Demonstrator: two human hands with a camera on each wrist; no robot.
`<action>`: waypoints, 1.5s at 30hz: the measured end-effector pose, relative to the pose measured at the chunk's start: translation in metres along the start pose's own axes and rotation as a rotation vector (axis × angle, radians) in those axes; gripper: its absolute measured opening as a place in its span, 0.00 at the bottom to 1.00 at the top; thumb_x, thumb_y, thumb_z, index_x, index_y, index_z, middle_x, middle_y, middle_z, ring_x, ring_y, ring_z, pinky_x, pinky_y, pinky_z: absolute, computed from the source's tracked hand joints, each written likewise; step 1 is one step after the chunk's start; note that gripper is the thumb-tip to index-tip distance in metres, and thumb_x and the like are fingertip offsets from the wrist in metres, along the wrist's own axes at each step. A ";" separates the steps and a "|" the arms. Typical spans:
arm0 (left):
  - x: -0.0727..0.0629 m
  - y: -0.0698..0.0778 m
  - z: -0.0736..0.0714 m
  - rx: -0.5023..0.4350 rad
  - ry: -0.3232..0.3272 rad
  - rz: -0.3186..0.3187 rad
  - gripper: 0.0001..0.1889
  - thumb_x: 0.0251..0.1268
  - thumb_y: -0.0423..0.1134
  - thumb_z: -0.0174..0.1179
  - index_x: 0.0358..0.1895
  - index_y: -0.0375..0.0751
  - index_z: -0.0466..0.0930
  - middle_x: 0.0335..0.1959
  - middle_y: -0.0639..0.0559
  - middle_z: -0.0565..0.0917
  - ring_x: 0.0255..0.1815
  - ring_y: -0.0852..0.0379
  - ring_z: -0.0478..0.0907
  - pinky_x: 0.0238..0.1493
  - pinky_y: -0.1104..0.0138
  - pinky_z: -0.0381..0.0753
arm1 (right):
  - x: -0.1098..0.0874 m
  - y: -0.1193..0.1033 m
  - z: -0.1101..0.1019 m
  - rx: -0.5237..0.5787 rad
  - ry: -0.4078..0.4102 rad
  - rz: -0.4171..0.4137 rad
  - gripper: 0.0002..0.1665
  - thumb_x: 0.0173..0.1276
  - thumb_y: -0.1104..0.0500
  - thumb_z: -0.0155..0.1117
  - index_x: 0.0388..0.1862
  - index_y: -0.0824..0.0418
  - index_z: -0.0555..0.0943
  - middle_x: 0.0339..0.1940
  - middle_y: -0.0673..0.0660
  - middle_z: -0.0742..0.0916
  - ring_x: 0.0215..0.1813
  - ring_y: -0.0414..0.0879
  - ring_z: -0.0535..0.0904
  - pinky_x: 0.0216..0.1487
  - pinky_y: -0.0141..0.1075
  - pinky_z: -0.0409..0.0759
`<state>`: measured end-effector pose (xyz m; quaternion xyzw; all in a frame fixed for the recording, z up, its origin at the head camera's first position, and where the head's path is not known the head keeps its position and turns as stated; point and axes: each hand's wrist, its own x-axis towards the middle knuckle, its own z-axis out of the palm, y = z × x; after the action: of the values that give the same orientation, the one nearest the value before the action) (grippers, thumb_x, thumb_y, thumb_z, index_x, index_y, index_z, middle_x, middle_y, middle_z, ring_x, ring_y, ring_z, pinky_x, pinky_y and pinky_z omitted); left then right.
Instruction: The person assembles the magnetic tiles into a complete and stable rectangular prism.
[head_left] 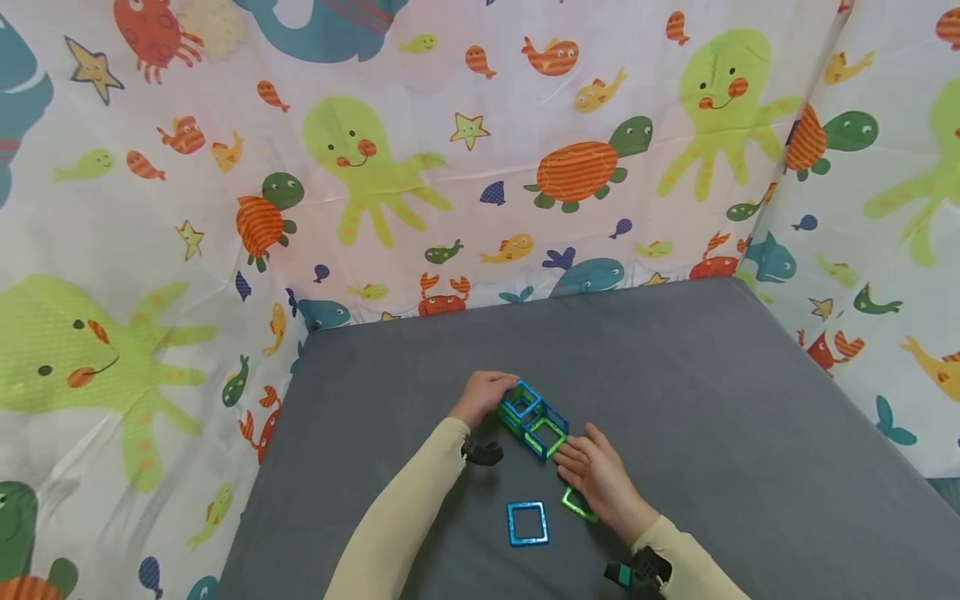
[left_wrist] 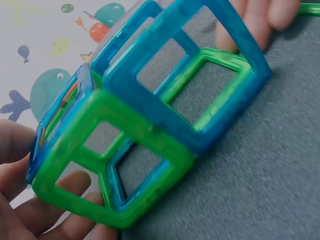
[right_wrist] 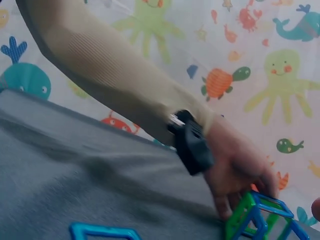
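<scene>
A hollow box-like structure of blue and green magnetic tiles [head_left: 532, 419] lies on the grey surface between the hands. Its far-left end is held by my left hand [head_left: 483, 398], whose fingers and thumb bend round the end tiles in the left wrist view. My right hand [head_left: 600, 475] has its fingers fairly straight beside the near-right end; whether they touch it I cannot tell. Under that hand a green square tile [head_left: 581, 511] lies flat, partly covered. A blue square tile [head_left: 528, 542] lies flat to its left, its edge also showing in the right wrist view.
Grey cloth [head_left: 675, 375] covers the work surface. A white curtain [head_left: 450, 208] printed with sea animals rises behind it and along both sides. Black straps [head_left: 482, 452] sit on both wrists.
</scene>
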<state>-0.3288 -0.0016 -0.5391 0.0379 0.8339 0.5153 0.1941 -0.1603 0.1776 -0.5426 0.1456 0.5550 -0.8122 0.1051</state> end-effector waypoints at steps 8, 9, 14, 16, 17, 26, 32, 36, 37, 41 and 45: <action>-0.008 -0.013 -0.009 -0.129 -0.069 -0.067 0.18 0.77 0.47 0.55 0.64 0.51 0.83 0.61 0.49 0.84 0.44 0.59 0.83 0.41 0.63 0.86 | 0.012 -0.008 -0.012 -0.033 0.001 -0.010 0.47 0.83 0.57 0.42 0.83 0.62 0.26 0.82 0.76 0.53 0.82 0.70 0.55 0.81 0.57 0.57; -0.009 -0.013 -0.009 -0.132 -0.072 -0.065 0.18 0.78 0.47 0.55 0.65 0.51 0.82 0.59 0.48 0.85 0.44 0.58 0.83 0.41 0.63 0.86 | 0.014 -0.009 -0.013 -0.034 0.000 -0.014 0.47 0.83 0.57 0.43 0.83 0.62 0.26 0.82 0.76 0.53 0.82 0.70 0.54 0.81 0.57 0.56; -0.017 -0.017 -0.011 -0.149 -0.047 -0.069 0.19 0.77 0.47 0.55 0.65 0.50 0.82 0.54 0.47 0.86 0.44 0.56 0.83 0.39 0.63 0.85 | 0.021 -0.009 -0.017 -0.062 -0.005 -0.049 0.53 0.80 0.51 0.51 0.83 0.67 0.28 0.81 0.78 0.52 0.82 0.70 0.54 0.80 0.56 0.58; -0.019 -0.018 -0.011 -0.167 -0.026 -0.073 0.19 0.76 0.47 0.56 0.64 0.49 0.82 0.52 0.46 0.87 0.43 0.56 0.83 0.38 0.64 0.84 | 0.023 -0.009 -0.017 -0.079 0.005 -0.056 0.54 0.79 0.50 0.52 0.83 0.68 0.29 0.81 0.79 0.52 0.81 0.70 0.55 0.79 0.56 0.60; -0.020 -0.019 -0.010 -0.178 -0.014 -0.075 0.19 0.75 0.46 0.56 0.63 0.49 0.83 0.51 0.46 0.87 0.42 0.56 0.83 0.37 0.64 0.84 | 0.025 -0.009 -0.018 -0.081 0.015 -0.054 0.53 0.79 0.51 0.51 0.83 0.68 0.30 0.81 0.78 0.53 0.81 0.70 0.56 0.79 0.55 0.60; -0.027 -0.026 -0.007 -0.443 0.005 -0.120 0.21 0.75 0.39 0.57 0.67 0.40 0.79 0.39 0.51 0.87 0.31 0.60 0.75 0.32 0.69 0.77 | 0.037 -0.014 -0.019 -0.113 0.043 -0.017 0.42 0.83 0.59 0.42 0.84 0.65 0.34 0.82 0.75 0.55 0.82 0.68 0.56 0.80 0.56 0.58; -0.029 -0.030 -0.007 -0.545 0.006 -0.158 0.22 0.74 0.39 0.59 0.68 0.39 0.78 0.39 0.53 0.87 0.31 0.62 0.76 0.32 0.70 0.78 | 0.045 -0.013 -0.020 -0.120 0.049 -0.011 0.38 0.83 0.59 0.40 0.84 0.67 0.41 0.82 0.74 0.56 0.82 0.67 0.57 0.80 0.56 0.59; -0.029 -0.033 -0.007 -0.590 -0.013 -0.161 0.22 0.75 0.39 0.59 0.69 0.38 0.76 0.39 0.54 0.86 0.33 0.62 0.76 0.34 0.70 0.77 | 0.049 -0.012 -0.020 -0.135 0.068 -0.012 0.37 0.82 0.59 0.40 0.84 0.68 0.44 0.82 0.74 0.58 0.81 0.67 0.59 0.80 0.55 0.60; -0.028 -0.034 -0.008 -0.604 -0.019 -0.164 0.23 0.75 0.39 0.59 0.69 0.38 0.76 0.39 0.54 0.86 0.34 0.61 0.76 0.35 0.69 0.77 | 0.050 -0.012 -0.020 -0.140 0.075 -0.014 0.37 0.82 0.60 0.40 0.84 0.68 0.45 0.81 0.74 0.59 0.80 0.67 0.60 0.80 0.55 0.60; -0.025 -0.040 -0.008 -0.661 -0.033 -0.182 0.23 0.75 0.38 0.59 0.70 0.38 0.75 0.39 0.55 0.85 0.37 0.60 0.76 0.38 0.68 0.76 | 0.050 -0.011 -0.018 -0.170 0.101 -0.022 0.36 0.81 0.60 0.42 0.83 0.69 0.49 0.81 0.72 0.62 0.79 0.65 0.64 0.78 0.52 0.65; -0.023 -0.045 -0.009 -0.690 -0.044 -0.191 0.23 0.75 0.39 0.60 0.69 0.39 0.76 0.40 0.55 0.83 0.38 0.59 0.75 0.38 0.68 0.76 | 0.050 -0.010 -0.017 -0.199 0.120 -0.025 0.35 0.81 0.59 0.44 0.82 0.70 0.52 0.79 0.72 0.65 0.74 0.57 0.72 0.72 0.42 0.74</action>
<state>-0.3047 -0.0364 -0.5680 -0.0968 0.6062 0.7452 0.2606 -0.2088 0.1965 -0.5572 0.1758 0.6399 -0.7442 0.0755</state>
